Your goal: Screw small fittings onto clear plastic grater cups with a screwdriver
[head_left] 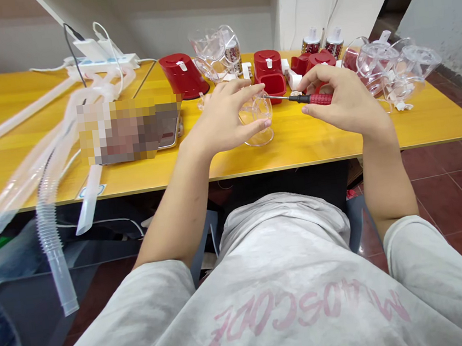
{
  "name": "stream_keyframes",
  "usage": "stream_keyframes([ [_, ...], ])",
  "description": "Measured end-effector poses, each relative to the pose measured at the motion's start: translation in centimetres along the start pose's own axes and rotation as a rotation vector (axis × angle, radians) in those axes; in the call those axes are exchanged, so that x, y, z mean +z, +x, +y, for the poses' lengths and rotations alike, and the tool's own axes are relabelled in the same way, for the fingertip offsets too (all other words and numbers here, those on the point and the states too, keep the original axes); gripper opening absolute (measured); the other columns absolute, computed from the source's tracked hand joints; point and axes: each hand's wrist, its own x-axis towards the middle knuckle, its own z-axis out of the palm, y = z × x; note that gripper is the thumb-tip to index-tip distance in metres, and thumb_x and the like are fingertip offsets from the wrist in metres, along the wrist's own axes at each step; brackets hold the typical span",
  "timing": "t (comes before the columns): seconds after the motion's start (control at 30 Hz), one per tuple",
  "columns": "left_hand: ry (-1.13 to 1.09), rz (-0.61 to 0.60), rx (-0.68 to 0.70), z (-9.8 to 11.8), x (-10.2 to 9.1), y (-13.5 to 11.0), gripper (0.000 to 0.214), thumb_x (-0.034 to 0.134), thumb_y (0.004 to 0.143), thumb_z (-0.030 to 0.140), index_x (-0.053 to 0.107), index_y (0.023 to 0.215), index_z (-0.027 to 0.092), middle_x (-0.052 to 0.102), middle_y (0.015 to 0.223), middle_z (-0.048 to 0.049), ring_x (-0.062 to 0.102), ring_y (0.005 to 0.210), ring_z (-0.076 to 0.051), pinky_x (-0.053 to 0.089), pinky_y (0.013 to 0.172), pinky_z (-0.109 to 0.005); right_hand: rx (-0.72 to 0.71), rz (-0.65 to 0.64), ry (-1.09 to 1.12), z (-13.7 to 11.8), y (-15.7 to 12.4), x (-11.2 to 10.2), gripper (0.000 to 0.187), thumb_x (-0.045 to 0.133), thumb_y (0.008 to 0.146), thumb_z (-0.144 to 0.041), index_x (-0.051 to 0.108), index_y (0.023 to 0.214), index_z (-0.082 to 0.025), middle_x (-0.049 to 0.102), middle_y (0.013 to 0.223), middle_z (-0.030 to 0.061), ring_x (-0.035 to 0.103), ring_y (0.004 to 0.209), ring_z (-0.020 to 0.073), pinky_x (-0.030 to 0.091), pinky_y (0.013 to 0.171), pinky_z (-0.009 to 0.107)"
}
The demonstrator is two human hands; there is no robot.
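- In the head view, a small clear plastic rounded part (264, 115) was on the yellow tabletop (302, 146), near the middle, between the hands.
- Driver work on this part looked under way; whether a screw was seated was too small to tell.
- Clear plastic cup-like pieces (405, 64) lay at the far right and red plastic housings (184, 74) across the far side; how finished they were could not be told.
- The left hand (229, 115) had its thumb and forefinger spread wide, the part between them, seemingly gripped to steady it.
- The right hand (345, 100) had its fingers curled around a red-and-black-handled screwdriver (319, 99), thumb below, forefinger above, the metal tip at the part.
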Motion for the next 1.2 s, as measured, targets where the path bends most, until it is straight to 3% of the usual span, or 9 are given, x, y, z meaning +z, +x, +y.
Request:
stream_keyframes([
  [0.27, -0.037, -0.022, -0.009, 0.27, -0.19, 0.09, 0.104, 0.080, 0.101, 0.112, 0.076, 0.184, 0.048, 0.067, 0.196, -0.0047, 0.054, 0.183, -0.061, 0.034, 0.156, -0.093, 0.017, -0.020, -0.010, -0.25, 0.05, -0.13, 0.034, 0.111, 0.090, -0.031, 0.089, 0.116, -0.037, 0.093, 0.129, 0.0074, 0.084, 0.131, 0.0452, 0.076, 0.115, 0.070],
  [0.6, -0.021, -0.037, -0.041, 0.87, -0.46, 0.08, 0.109, 0.076, 0.099, 0.116, 0.078, 0.182, 0.046, 0.066, 0.196, -0.0062, 0.052, 0.184, -0.062, 0.033, 0.156, -0.093, 0.019, -0.030, -0.028, -0.42, 0.00, -0.37, 0.033, 0.113, 0.091, -0.038, 0.091, 0.116, -0.038, 0.093, 0.130, 0.0073, 0.083, 0.129, 0.0458, 0.074, 0.119, 0.074],
  [0.9, -0.018, 0.001, -0.009, 0.51, -0.22, 0.00, 0.103, 0.078, 0.101, 0.114, 0.078, 0.180, 0.048, 0.070, 0.193, -0.0042, 0.056, 0.181, -0.061, 0.038, 0.154, -0.093, 0.029, -0.016, -0.013, -0.19, 0.10, -0.14, 0.030, 0.111, 0.092, -0.036, 0.089, 0.113, -0.037, 0.094, 0.128, 0.0068, 0.084, 0.128, 0.0446, 0.075, 0.114, 0.068],
  [1.2, -0.024, -0.013, -0.010, 0.40, -0.30, 0.08, 0.100, 0.080, 0.101, 0.111, 0.078, 0.181, 0.051, 0.069, 0.194, -0.0028, 0.056, 0.183, -0.061, 0.037, 0.155, -0.093, 0.017, -0.024, -0.036, -0.30, 0.09, -0.25, 0.025, 0.107, 0.096, -0.038, 0.091, 0.115, -0.039, 0.094, 0.127, 0.0057, 0.083, 0.125, 0.0444, 0.071, 0.121, 0.072],
])
